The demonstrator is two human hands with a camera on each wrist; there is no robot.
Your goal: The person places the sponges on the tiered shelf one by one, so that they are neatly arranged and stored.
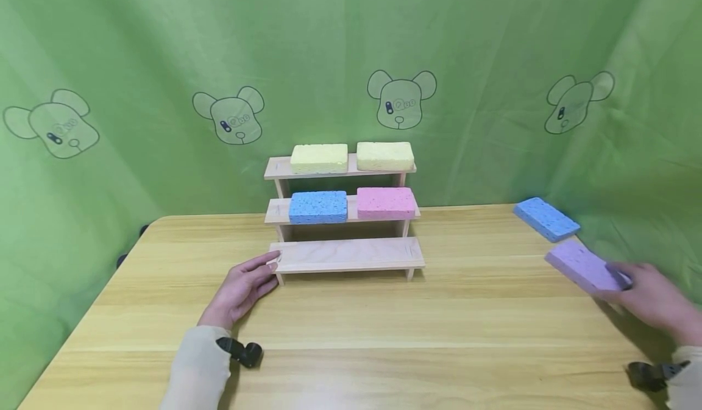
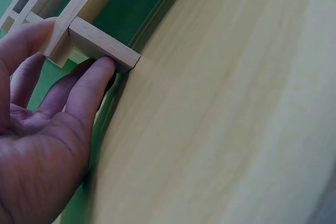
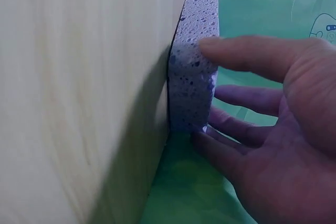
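Left hand (image 1: 242, 289) gripping stand (image 1: 347, 256), right hand (image 1: 651, 294) pinching purple sponge (image 1: 578, 265), which slackening could drop past the surface's (image 1: 384, 343) right edge.

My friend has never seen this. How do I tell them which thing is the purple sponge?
Start at the wooden table and look to its right side, past the stepped stand. There the person's right hand grips the purple sponge. A blue sponge lies just beyond it, but this one is the only purple sponge and the only one in a hand.
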